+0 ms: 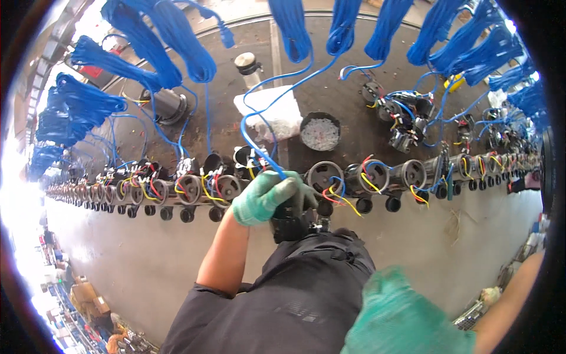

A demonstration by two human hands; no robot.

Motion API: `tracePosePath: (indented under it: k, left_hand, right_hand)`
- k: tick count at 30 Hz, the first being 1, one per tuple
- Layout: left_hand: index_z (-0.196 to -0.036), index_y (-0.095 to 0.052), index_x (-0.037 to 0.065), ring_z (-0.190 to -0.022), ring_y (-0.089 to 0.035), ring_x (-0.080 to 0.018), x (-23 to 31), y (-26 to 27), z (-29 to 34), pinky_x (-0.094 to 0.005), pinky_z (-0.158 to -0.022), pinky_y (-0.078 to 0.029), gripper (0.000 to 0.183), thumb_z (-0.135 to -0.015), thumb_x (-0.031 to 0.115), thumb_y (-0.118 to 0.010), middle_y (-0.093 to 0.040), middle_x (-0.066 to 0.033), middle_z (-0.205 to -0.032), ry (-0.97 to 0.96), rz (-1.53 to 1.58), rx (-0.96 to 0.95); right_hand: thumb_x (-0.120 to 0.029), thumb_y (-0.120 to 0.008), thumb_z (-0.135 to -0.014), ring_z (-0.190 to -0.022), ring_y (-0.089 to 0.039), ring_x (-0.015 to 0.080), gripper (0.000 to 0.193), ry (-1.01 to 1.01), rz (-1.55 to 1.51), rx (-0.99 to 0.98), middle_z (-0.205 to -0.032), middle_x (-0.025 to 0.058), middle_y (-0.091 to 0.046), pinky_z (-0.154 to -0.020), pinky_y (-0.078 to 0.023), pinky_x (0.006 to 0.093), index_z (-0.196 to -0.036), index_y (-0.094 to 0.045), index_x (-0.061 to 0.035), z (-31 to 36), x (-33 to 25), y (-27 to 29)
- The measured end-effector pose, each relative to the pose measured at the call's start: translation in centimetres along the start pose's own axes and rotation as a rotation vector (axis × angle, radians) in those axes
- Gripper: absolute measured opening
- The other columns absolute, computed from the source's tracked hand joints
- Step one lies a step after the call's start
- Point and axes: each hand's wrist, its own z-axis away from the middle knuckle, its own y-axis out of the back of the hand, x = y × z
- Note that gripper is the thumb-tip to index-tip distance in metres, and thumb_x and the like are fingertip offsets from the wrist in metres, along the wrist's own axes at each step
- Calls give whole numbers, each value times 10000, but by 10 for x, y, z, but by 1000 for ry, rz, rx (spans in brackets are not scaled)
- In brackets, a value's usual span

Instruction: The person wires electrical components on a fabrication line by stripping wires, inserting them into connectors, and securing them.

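Note:
My left hand (268, 197), in a green knitted glove, is closed at the table's front edge. Its fingers pinch a blue cable (250, 133) that rises from there toward a hanging bundle. Under and beside the glove, against my body, is a dark part (289, 229); the glove hides much of it, and whether the hand bears it too does not show. Low on the right, my right hand (407, 318), also gloved in green, is smeared by motion, near my body and away from the table. Its fingers cannot be made out.
Grey-black cylindrical housings (325, 177) with red, yellow and blue wires line the table's front edge. Blue cable bundles (289, 29) hang above. On the table (224, 59) are a bowl of small clear pieces (320, 133), a white bag (274, 109), a lidded jar (247, 65) and loose motor parts (407, 115).

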Motion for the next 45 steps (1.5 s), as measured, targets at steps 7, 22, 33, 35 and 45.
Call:
tracePosePath:
  k: [7,22,33,35,45]
  left_hand:
    - [-841,-558,91,-864,-761,-421,-25,5,-55,-604,-966,-580,531,-1181,460,-386,-577,-104,-649,-175,626,-162]
    - [-851,-531,141,-782,-655,-270,-54,7,-56,-419,-755,-564,485,-1145,524,-482,-481,-29,-671,-212,970,92]
    - [-1666,-297,46,-1505,-473,-301,-57,6,-58,-458,-1225,-432,850,-1057,501,-677,-450,-202,-1644,-617,174,192]
    - [-1660,-328,29,-1495,-480,-294,-54,4,-46,-453,-1265,-363,779,-1042,333,-692,-459,-190,-1647,-494,5,262]
    - [-1479,-570,-24,-1276,-618,-236,-111,22,-2,-396,-1145,-456,578,-1084,393,-500,-660,-119,-1391,-458,-76,773]
  right_hand:
    - [-220,-724,-743,-892,-721,315,175,-145,-129,-181,-834,106,-752,-807,-542,451,-829,-791,-83,-24,10,-10]
    - [-143,-834,-883,-898,-726,499,686,-522,-1000,1155,-952,266,-737,-756,-582,543,-1460,-476,-43,-120,44,-187]
    - [-101,-696,-988,-1045,-737,409,324,-699,-778,945,-1089,261,-746,-905,-565,459,-1300,-658,-20,-90,147,-146]
    - [-171,-671,-993,-1074,-730,447,354,-675,-874,755,-1103,290,-749,-944,-574,471,-1289,-652,22,-98,145,-144]
    - [-198,-619,-1020,-1115,-747,369,273,-808,-611,545,-1150,192,-787,-991,-578,436,-1224,-763,-87,-63,243,-214]
